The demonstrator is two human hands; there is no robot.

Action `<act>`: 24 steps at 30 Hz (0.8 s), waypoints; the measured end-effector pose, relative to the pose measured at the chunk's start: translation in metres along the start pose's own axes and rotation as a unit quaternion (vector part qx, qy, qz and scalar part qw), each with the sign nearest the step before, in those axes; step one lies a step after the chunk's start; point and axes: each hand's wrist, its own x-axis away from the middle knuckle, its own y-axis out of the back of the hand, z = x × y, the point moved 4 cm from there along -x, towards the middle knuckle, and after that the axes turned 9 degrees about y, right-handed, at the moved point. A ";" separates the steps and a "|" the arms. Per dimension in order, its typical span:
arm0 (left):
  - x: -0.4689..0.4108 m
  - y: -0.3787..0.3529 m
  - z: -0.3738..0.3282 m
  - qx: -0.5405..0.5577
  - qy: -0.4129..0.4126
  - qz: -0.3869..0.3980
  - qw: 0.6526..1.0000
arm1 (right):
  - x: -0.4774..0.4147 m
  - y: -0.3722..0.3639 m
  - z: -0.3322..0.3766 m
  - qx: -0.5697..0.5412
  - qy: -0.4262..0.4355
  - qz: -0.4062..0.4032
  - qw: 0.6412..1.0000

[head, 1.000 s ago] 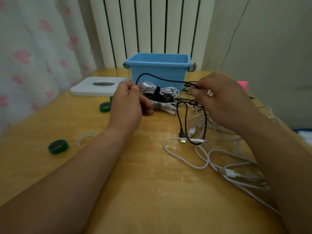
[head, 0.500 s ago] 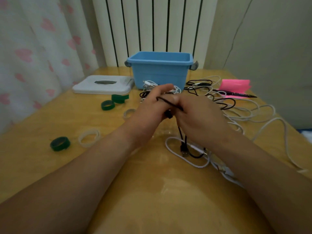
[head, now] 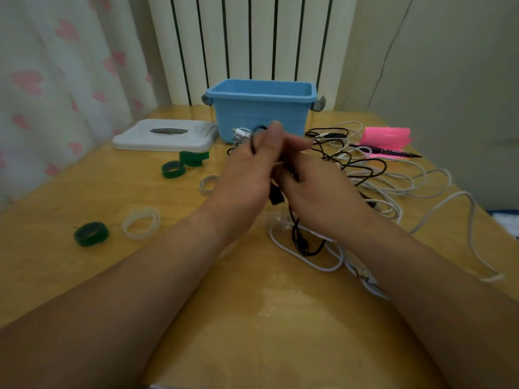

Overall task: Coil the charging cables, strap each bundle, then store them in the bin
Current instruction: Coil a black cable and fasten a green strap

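While working at frame centre, gripped one black cable with left hand and right hand, fingers curled round it, before one blue bin. Counted three green straps, two pale rings left; white cables tangled right, uncountable.

Bare hands: left grip, right grip; left forearm, right forearm bare to frame edge.

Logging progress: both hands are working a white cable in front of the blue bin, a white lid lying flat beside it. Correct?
Not quite. In the head view the left hand and right hand grip a black cable, not a white one. The blue bin behind them and the flat lid beside it are right.
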 end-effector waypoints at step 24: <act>-0.012 0.029 0.006 -0.177 0.084 0.081 0.977 | 0.001 0.035 -0.005 -0.071 0.061 -0.114 0.989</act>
